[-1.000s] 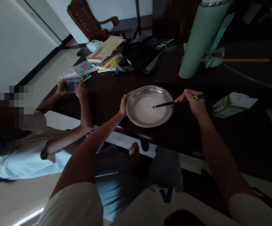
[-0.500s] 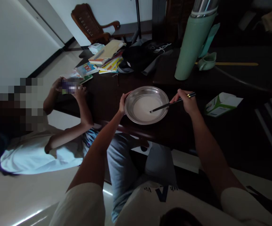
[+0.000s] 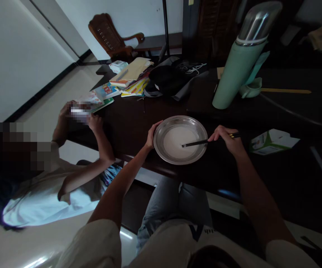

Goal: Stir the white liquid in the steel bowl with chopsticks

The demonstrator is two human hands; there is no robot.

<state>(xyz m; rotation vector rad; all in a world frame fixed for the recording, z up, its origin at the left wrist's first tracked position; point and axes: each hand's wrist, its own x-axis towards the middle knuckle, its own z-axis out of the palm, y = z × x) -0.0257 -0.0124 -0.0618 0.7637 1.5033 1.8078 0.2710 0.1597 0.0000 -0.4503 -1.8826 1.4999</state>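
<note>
A round stainless steel bowl (image 3: 174, 160) stands on the dark table in front of me, with a pale, milky liquid (image 3: 177, 139) in it. My left hand (image 3: 151, 136) grips the bowl's left rim. Dark chopsticks (image 3: 198, 142) with gold bands are in the fingers of my right hand (image 3: 226, 137), at the bowl's right side. They cross the right rim nearly level, and their tips dip into the liquid near its middle. The palm side of my right hand is hidden.
Right of the bowl lies an opened green-and-white carton (image 3: 272, 142). Behind it stand a green thermos (image 3: 235, 74) and a small green cup (image 3: 252, 88). Books (image 3: 133, 74) and a black bag (image 3: 166, 80) lie at the back left. At left, another person's hands (image 3: 95, 123) hold a blurred object.
The whole view has shifted, so the table things sit lower in the picture. My right hand has tilted the chopsticks flatter, their tips still in the liquid. My left hand keeps the rim.
</note>
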